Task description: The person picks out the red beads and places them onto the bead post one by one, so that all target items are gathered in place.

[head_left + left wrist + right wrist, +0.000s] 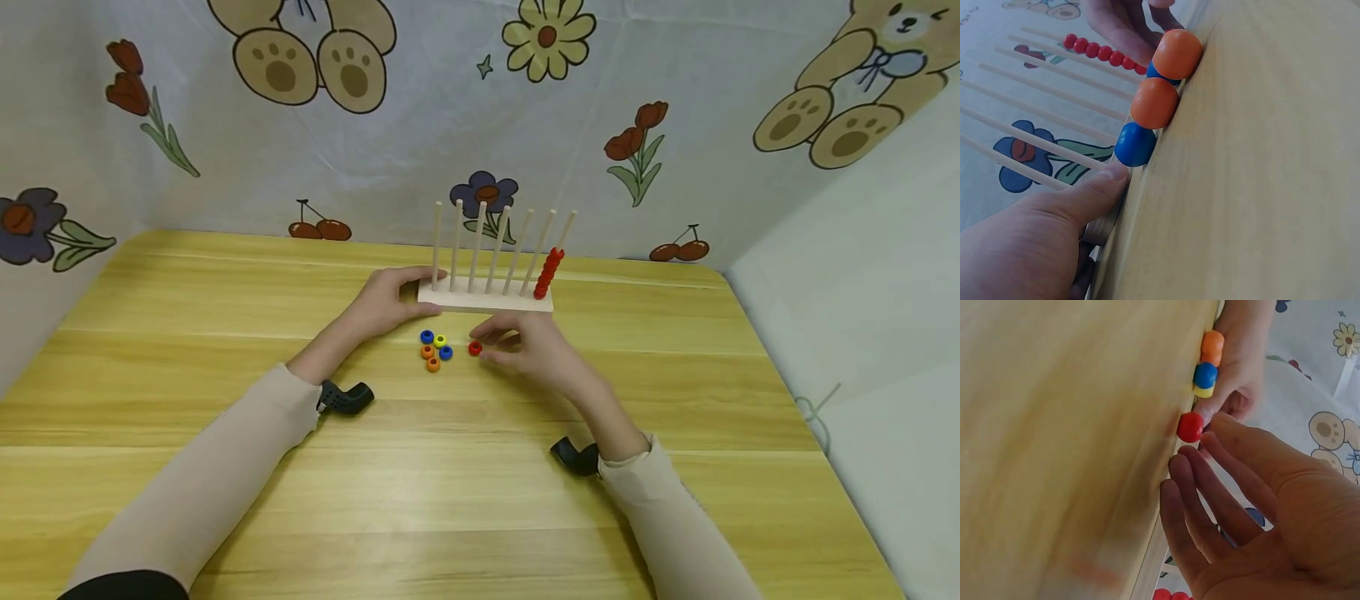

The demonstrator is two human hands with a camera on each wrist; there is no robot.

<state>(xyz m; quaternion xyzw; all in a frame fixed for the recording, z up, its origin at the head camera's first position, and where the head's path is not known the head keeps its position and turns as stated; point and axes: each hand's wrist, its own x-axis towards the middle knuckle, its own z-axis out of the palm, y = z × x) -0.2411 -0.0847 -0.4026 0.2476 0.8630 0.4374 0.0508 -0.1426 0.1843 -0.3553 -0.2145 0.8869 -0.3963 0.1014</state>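
A pale wooden peg rack [486, 298] with several upright pegs stands toward the back of the table. My left hand [384, 304] grips its left end, thumb on the front side, as the left wrist view also shows. Several red beads [548, 275] are stacked on the rightmost peg. A single red bead [1190, 427] lies on the table in front of the rack. Beside it is my right hand [528, 346], its thumb and fingers spread loosely around the bead, with the fingertips right at it.
Left of the red bead sits a loose cluster on the table [480, 500]: two blue beads [427, 337], two orange beads [433, 365] and a yellow bead [440, 341]. Behind the table hangs a printed cloth [420, 158]; a white wall stands at the right.
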